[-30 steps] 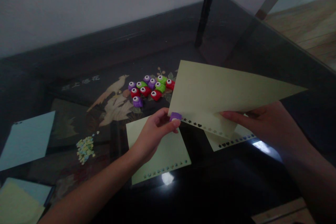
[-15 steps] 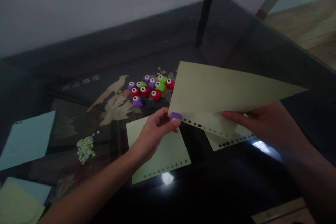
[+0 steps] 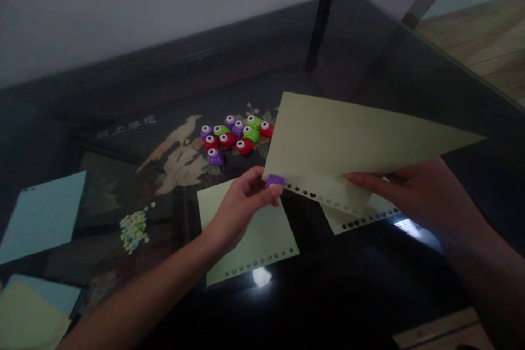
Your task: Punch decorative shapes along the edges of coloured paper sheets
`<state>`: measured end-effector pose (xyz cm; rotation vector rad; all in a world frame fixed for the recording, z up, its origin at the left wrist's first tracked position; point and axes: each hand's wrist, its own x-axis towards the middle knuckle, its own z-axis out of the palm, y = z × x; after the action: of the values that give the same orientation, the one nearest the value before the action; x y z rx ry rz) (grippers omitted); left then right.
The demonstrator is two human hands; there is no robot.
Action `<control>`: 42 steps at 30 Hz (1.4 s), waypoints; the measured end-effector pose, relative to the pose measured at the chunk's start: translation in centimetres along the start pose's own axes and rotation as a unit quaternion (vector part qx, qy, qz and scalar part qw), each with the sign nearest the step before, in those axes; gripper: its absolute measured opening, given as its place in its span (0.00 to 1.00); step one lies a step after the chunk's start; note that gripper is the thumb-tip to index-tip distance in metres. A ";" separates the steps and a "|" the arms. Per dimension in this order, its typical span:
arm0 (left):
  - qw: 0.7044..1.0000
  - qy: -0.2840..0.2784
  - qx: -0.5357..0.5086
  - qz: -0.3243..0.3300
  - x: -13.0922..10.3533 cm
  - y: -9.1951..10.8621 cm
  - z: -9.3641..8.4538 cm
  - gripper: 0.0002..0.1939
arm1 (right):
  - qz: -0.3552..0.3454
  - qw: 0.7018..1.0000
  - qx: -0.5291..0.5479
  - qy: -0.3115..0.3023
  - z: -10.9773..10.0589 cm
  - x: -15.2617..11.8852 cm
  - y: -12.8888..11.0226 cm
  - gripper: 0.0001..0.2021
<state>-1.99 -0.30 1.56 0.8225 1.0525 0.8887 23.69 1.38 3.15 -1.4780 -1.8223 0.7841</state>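
A small purple craft punch (image 3: 275,181) is pinched between the thumb and fingers of my left hand (image 3: 246,205), at the lower left corner of a pale yellow-green sheet (image 3: 336,136). My right hand (image 3: 414,191) grips that sheet by its lower right part, thumb on top, and the sheet is raised above the table. Star and heart holes run along its lower edge. Beneath my left hand lies another pale green sheet (image 3: 262,246) with a row of holes. A third punched sheet (image 3: 348,221) lies partly hidden under the raised one.
Several purple, green and red punches (image 3: 227,140) are grouped on the dark glossy table (image 3: 328,295). Left of centre is a pile of tiny paper cutouts (image 3: 134,231). A light blue sheet (image 3: 45,219) and stacked coloured paper (image 3: 30,311) lie at the left. A black pole (image 3: 324,13) stands behind.
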 end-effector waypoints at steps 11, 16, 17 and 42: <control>1.000 0.003 -0.006 0.006 0.0 -0.3 0.0 0.12 | -0.022 1.000 0.001 -0.002 0.0 -0.2 0.3 0.08; 1.000 0.002 -0.004 0.012 0.1 -0.3 -0.1 0.11 | -0.021 1.000 -0.003 -0.002 -0.1 -0.1 0.0 0.07; 1.000 0.003 -0.004 0.010 0.1 -0.3 -0.1 0.11 | -0.021 1.000 -0.007 -0.001 -0.1 -0.1 -0.1 0.07; 1.000 0.014 -0.006 0.009 -0.1 -0.2 0.1 0.11 | -0.032 0.999 -0.022 0.003 -0.1 0.0 -0.6 0.06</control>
<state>-1.92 -0.42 1.44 0.8128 1.0658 0.9226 23.39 1.29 3.71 -1.4407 -1.8835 0.7105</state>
